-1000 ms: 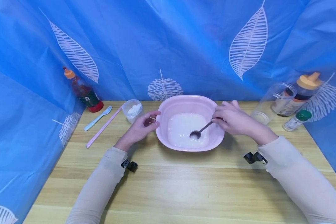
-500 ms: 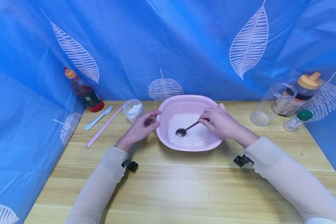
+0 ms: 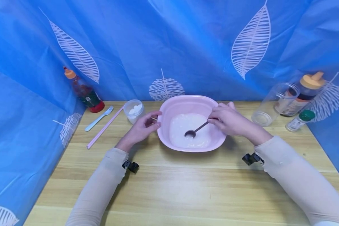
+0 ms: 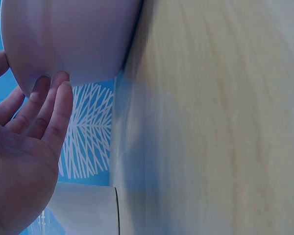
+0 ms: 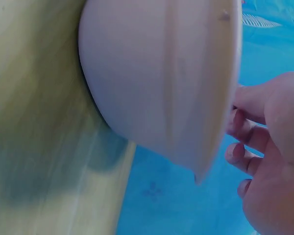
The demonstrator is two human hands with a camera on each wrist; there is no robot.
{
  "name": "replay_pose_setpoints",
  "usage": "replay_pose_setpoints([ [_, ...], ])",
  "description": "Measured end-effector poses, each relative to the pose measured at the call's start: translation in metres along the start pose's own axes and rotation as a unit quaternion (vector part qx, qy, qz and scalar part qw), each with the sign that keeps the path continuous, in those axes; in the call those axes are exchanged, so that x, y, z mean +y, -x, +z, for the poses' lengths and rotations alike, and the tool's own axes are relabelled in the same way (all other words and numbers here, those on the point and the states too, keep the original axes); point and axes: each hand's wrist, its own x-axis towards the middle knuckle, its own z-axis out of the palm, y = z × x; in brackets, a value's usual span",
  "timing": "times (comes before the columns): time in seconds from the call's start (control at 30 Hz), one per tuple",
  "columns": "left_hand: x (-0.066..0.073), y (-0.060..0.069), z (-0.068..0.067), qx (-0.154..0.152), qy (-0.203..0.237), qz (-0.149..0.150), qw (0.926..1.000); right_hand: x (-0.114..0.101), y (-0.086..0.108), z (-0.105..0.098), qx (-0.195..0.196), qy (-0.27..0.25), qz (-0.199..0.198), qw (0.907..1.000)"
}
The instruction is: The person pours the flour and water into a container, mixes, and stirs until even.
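Note:
A pink basin (image 3: 192, 148) stands on the table, its floor covered by something whitish and shiny, perhaps liquid. My left hand (image 3: 139, 130) holds the basin's left rim, thumb on the near side; in the left wrist view its fingertips (image 4: 63, 98) touch the outer wall. Over the basin's right rim, my right hand (image 3: 228, 121) pinches the handle of a dark spoon (image 3: 190, 134), whose bowl is down in the whitish contents. Behind the basin's wall, the spoon is hidden from the right wrist view. Beside my left hand sits a clear jar (image 3: 133, 117) of white lumps.
Left are a blue fork (image 3: 99, 119), pink chopsticks (image 3: 105, 128) and a red sauce bottle (image 3: 87, 95). Right stand a tall clear container (image 3: 271, 105), an orange-capped bottle (image 3: 308, 91) and a green-lidded shaker (image 3: 299, 121). A blue leaf-patterned sheet (image 3: 197, 47) encloses the table (image 3: 180, 188).
My right hand swept the spoon left through the basin, then partway back right. The left hand stayed at the rim, and the basin has hardly moved.

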Motion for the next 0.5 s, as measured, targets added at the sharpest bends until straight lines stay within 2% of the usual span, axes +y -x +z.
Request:
replay_pose_setpoints([
  [0.2, 0.001, 0.001, 0.001, -0.002, 0.003, 0.002, 1.0000, -0.014, -0.011, 0.014, -0.018, -0.050, -0.007, 0.9986],
  [0.33, 0.001, 0.002, 0.002, -0.001, 0.006, 0.000, 1.0000, -0.022, -0.020, 0.021, -0.009, -0.038, 0.011, 0.9992],
  [0.5, 0.000, 0.002, 0.001, -0.001, 0.004, 0.000, 1.0000, -0.022, -0.029, 0.024, 0.014, -0.006, 0.052, 0.9985],
])
